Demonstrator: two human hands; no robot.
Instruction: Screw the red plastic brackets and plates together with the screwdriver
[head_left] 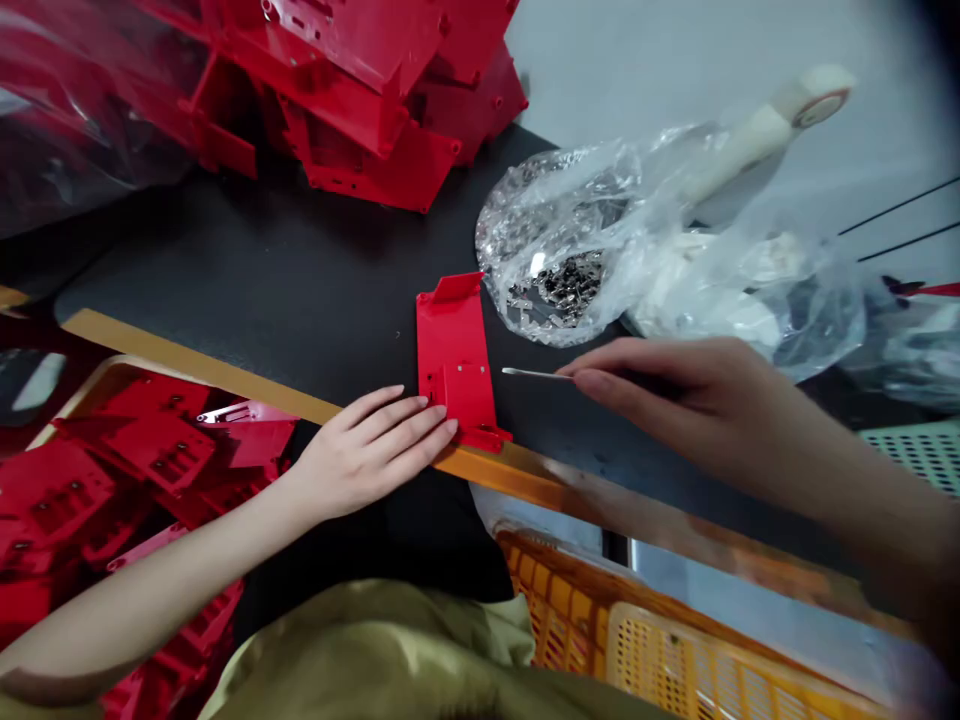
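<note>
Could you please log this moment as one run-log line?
left hand flat on red plastic bracket | right hand pinching thin silver metal strip

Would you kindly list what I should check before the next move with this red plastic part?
1. Left hand on the red plastic part: ok, fingertips rest on its lower end.
2. Part lying flat on the black work surface: ok, its end meets the orange edge strip.
3. Right hand gripping the thin metal strip: ok, pinched between the fingers.
4. Strip tip touching the part: not ok, a small gap shows.
5. Strip lined up with an opening in the part: cannot tell from this view.
6. Clear plastic bag of metal pieces within reach: ok, just beyond the part.
</note>
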